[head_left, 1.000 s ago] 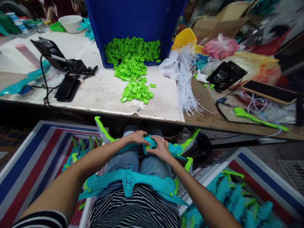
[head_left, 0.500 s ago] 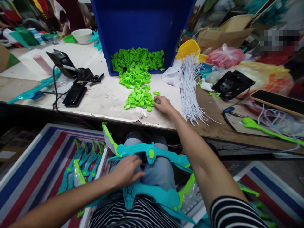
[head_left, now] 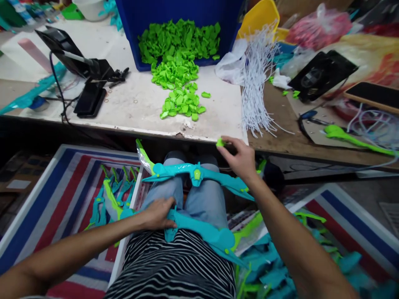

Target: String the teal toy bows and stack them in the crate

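Pinched between the thumb and fingers of my right hand is a small green plastic piece, held in the air just off the table's front edge. My left hand is closed around the middle of a turquoise toy bow lying across my lap, against my striped shirt. Over my knees rests a second turquoise toy bow, with a green piece set at its centre and a green tip at its left end. A pile of loose green pieces lies on the table, trailing back to a blue bin.
A bundle of white strings hangs near the table's edge. Phones, a black stand and a black fan stand to the sides. Striped-lined crates with more turquoise bows flank my legs.
My right hand has come back from the pile toward me, carrying a green piece. My left hand has moved onto the nearer bow's middle and closed there. The view has tilted down.
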Action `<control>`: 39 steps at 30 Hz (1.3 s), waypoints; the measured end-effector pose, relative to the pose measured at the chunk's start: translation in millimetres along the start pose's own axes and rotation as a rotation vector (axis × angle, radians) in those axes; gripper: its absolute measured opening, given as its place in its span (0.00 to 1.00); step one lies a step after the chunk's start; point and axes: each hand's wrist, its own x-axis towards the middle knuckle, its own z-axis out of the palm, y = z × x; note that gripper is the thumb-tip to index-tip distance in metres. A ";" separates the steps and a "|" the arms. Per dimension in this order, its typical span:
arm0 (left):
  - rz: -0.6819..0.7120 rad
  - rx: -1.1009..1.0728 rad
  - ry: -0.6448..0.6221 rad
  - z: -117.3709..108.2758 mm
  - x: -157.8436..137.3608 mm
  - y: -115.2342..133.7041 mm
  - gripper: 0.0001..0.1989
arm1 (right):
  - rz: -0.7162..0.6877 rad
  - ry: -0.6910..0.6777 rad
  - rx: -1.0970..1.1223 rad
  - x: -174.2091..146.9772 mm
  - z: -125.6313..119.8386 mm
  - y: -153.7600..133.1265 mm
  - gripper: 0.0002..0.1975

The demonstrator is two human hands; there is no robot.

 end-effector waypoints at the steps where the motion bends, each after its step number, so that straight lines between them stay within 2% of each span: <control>1: -0.001 -0.028 -0.017 -1.3 2.4 1.8 0.30 | 0.022 -0.020 0.011 -21.6 -6.0 -2.1 0.13; 5: 0.078 -0.072 0.009 -8.6 28.1 11.9 0.27 | 0.077 -0.126 0.067 -90.1 -16.0 -15.7 0.13; 7: 0.123 -0.091 0.030 -11.5 48.0 16.4 0.26 | 0.018 -0.187 0.096 -115.3 -12.4 -27.1 0.11; 10: 0.161 -0.176 -0.025 -11.3 73.8 17.0 0.24 | -0.108 -0.306 0.114 -147.7 0.5 -44.6 0.12; 14: 0.156 -0.336 -0.105 -7.0 86.6 9.2 0.20 | -0.167 -0.374 0.047 -178.1 21.3 -57.3 0.12; 17: 0.136 -0.420 -0.126 -5.1 85.0 5.0 0.18 | -0.179 -0.376 -0.003 -186.0 33.2 -60.1 0.12; 22: 0.036 -0.615 -0.159 -7.3 80.4 3.3 0.22 | -0.200 -0.374 -0.039 -189.0 41.4 -61.5 0.11; 25: 0.080 -0.685 -0.244 -11.3 78.7 0.5 0.23 | -0.201 -0.370 -0.030 -193.7 42.2 -61.1 0.11; 27: 0.140 -0.652 -0.277 -13.4 77.6 -1.4 0.24 | -0.137 -0.360 -0.030 -195.7 42.6 -59.5 0.10; 29: 0.193 -0.581 -0.285 -13.8 76.7 -2.1 0.26 | -0.004 -0.369 -0.044 -194.9 43.4 -57.4 0.12; 31: 0.226 -0.494 -0.267 -11.8 76.1 -1.3 0.28 | 0.141 -0.405 -0.066 -192.2 45.6 -55.9 0.20; 33: 0.247 -0.402 -0.218 -8.4 76.0 -0.3 0.28 | 0.226 -0.448 -0.091 -189.7 49.9 -56.5 0.27; 36: 0.279 -0.289 -0.127 -4.8 76.3 -0.2 0.28 | 0.260 -0.474 -0.136 -190.8 57.9 -61.0 0.30; 39: 0.326 -0.215 -0.089 -6.1 72.5 1.2 0.28 | 0.248 -0.465 -0.170 -193.1 56.7 -63.1 0.32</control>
